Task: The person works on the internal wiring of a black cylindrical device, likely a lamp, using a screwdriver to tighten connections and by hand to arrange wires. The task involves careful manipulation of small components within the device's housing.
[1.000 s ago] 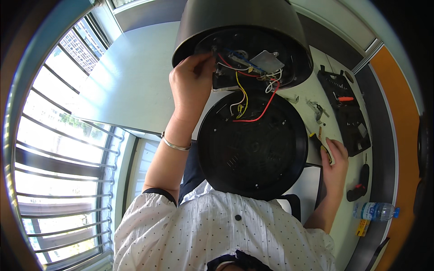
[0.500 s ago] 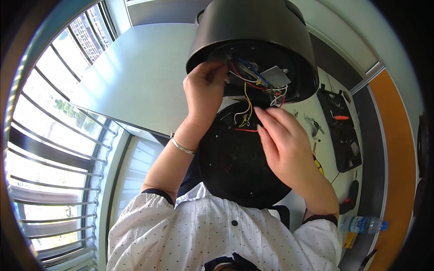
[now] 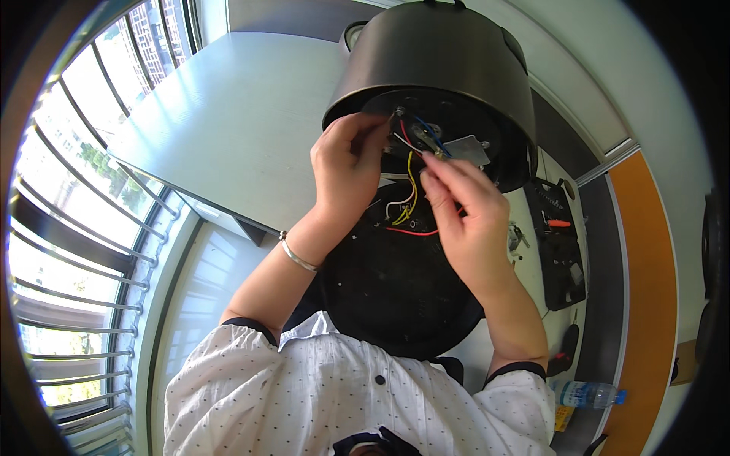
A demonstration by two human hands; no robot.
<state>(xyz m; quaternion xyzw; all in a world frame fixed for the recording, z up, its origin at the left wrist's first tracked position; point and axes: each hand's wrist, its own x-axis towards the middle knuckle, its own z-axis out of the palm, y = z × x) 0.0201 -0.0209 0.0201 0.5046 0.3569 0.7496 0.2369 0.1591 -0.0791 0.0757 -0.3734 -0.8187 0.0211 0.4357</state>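
Observation:
A dark grey-brown appliance body (image 3: 433,57), shaped like a rice cooker, lies tipped with its opened underside toward me. Red, blue and white wires (image 3: 405,133) run inside it, next to a silver metal plate (image 3: 467,150). My left hand (image 3: 351,148) is closed at the left of this opening, its fingertips pinched by a terminal; what they hold is too small to make out. My right hand (image 3: 465,199) has its thumb and fingers drawn together at the wires, hiding part of them. Below lies a round black base cover (image 3: 395,292), linked by yellow wires (image 3: 411,182) and a red one.
A pale table (image 3: 251,129) extends to the left, beside a barred window (image 3: 84,228). At the right are a black tool case (image 3: 559,262) with an orange-handled tool (image 3: 559,223), small metal parts (image 3: 518,239), and a water bottle (image 3: 585,394) lying on its side.
My right hand has moved up and left from above the base cover to the wires inside the opening. My left hand stays by the same terminal. The whole view has shifted slightly.

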